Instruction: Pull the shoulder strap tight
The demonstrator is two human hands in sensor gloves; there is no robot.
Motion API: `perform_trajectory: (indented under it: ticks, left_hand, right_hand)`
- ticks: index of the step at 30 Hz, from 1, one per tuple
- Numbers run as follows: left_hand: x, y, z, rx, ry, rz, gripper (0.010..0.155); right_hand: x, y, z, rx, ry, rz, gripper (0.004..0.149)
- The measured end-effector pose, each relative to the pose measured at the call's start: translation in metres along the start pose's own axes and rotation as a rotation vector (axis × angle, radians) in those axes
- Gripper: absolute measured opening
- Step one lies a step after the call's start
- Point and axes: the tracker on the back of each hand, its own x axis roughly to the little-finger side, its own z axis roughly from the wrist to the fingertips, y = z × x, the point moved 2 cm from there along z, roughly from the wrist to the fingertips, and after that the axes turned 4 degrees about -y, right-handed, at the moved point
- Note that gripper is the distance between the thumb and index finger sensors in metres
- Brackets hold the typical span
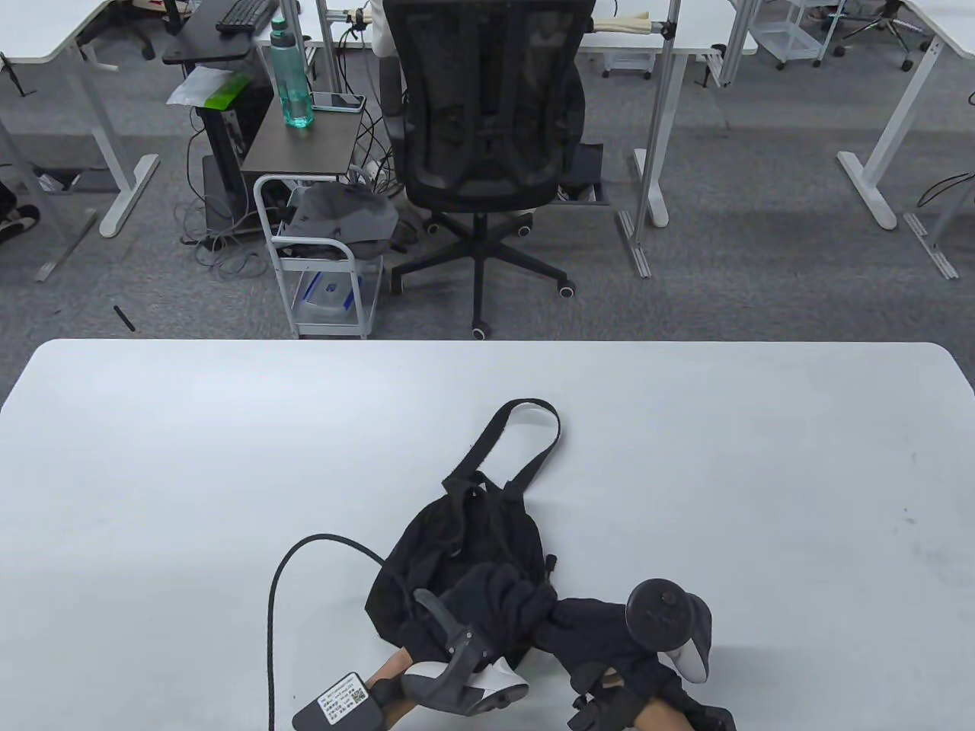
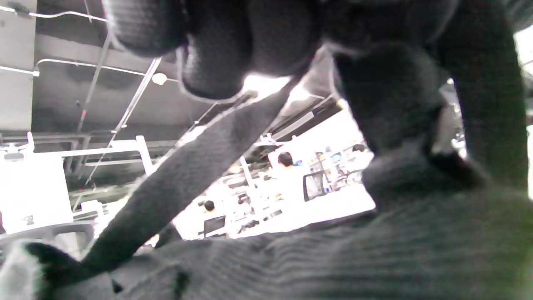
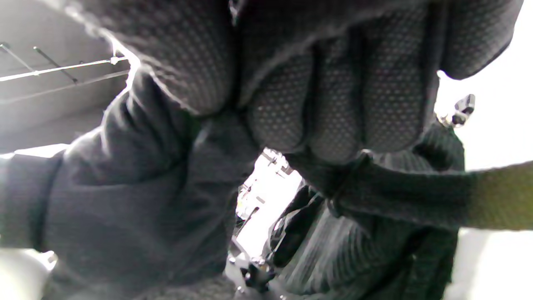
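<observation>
Your black bag (image 1: 457, 556) lies on the white table (image 1: 152, 457) near its front edge, a little right of the middle, with one shoulder strap (image 1: 525, 438) looping out flat toward twelve o'clock. Your left hand (image 1: 487, 609) sits on the bag's near end at about six o'clock from its centre, the tracker (image 1: 457, 670) on its back pointing toward you, and a black cable (image 1: 278, 609) arcs from the bag's left side round to seven o'clock and off the table's front edge. Your right hand (image 1: 609, 640) is just beside the left, at about four o'clock from the bag, buried in dark cloth with its tracker (image 1: 670, 617) standing up above it. In the left wrist view your gloved fingers (image 2: 216, 46) are curled at the top, and a strap (image 2: 183, 179) runs taut from them down toward seven o'clock onto ribbed black fabric (image 2: 333, 258), so your left hand is grasping that strap. In the right wrist view your fingers (image 3: 333, 104) are clenched round a bunch of the bag's cloth (image 3: 137, 187), with a strap (image 3: 437, 196) leading off toward three o'clock from under them. Beyond the table stand a black office chair (image 1: 487, 122), a small white trolley (image 1: 320, 251) and a green bottle (image 1: 292, 72) on a side table.
</observation>
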Motion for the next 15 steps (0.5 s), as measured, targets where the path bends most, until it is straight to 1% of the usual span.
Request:
perform_trajectory:
  ticks: [4, 6, 9, 12, 15]
  left_hand:
    - [0.003, -0.004, 0.001, 0.014, 0.007, -0.029, 0.064]
    - [0.005, -0.007, 0.000, 0.006, -0.011, 0.011, 0.064]
    - [0.012, -0.014, -0.001, 0.032, 0.000, 0.051, 0.064]
    - [0.022, -0.020, -0.004, 0.065, 0.031, 0.028, 0.064]
    - [0.024, -0.019, -0.004, 0.057, 0.035, 0.016, 0.064]
  right_hand:
    - [-0.002, 0.002, 0.002, -0.002, -0.004, -0.027, 0.037]
    - [-0.001, 0.003, 0.002, -0.010, 0.004, -0.036, 0.037]
    - [0.000, 0.003, 0.003, -0.014, 0.023, -0.045, 0.037]
    - [0.002, 0.002, 0.003, -0.023, 0.038, -0.049, 0.037]
    - [0.004, 0.001, 0.003, -0.030, 0.045, -0.026, 0.037]
